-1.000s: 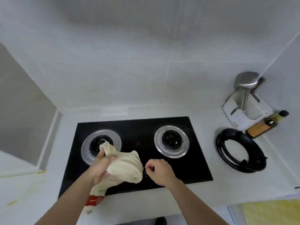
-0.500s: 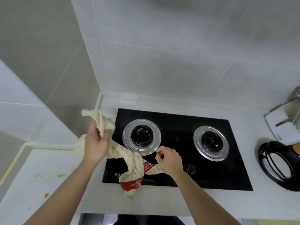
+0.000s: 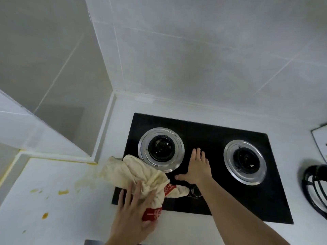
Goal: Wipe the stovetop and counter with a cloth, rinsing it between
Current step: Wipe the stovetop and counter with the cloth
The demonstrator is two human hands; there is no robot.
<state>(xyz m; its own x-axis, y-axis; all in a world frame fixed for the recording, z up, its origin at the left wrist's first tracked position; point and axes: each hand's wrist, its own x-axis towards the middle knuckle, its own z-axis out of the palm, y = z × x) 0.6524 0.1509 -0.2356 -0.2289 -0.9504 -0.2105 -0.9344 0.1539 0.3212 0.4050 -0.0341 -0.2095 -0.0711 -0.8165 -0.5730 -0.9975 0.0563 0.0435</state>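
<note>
The cloth [image 3: 139, 175] was a cream, crumpled towel with red printed bands, bunched over the front-left corner of the black stovetop [image 3: 208, 206] and spilling onto the white desk [image 3: 58, 206] beside it. Much of it was hidden: the left hand [image 3: 136, 211] lay on top of the bundle, fingers long and pressing down, with one red band showing near the thumb, so the folds beneath could not be made out. A twisted tail of the cloth ran right toward a control knob [image 3: 194, 190], which was half covered by the right wrist and hard to read.

The right hand [image 3: 198, 167] lay flat on the glass between the two burners, fingers straight and close together, thumb out to the left, holding nothing. The left burner [image 3: 161, 147] had its near-left rim just under the cloth's edge; the right burner [image 3: 245, 161] stood well apart from it. At the right edge, a black pan support [image 3: 313, 188] and a white tray [image 3: 319, 138] were cut off by the frame. Yellow spots and a pale smear [image 3: 85, 181] marked the desk left of the cloth.

Half a second before, the cloth was held up in the air, stretched and twisted between both hands, the right pinching its lower end; now it was down on the surface, the right had let go, and the view had swung further left.
</note>
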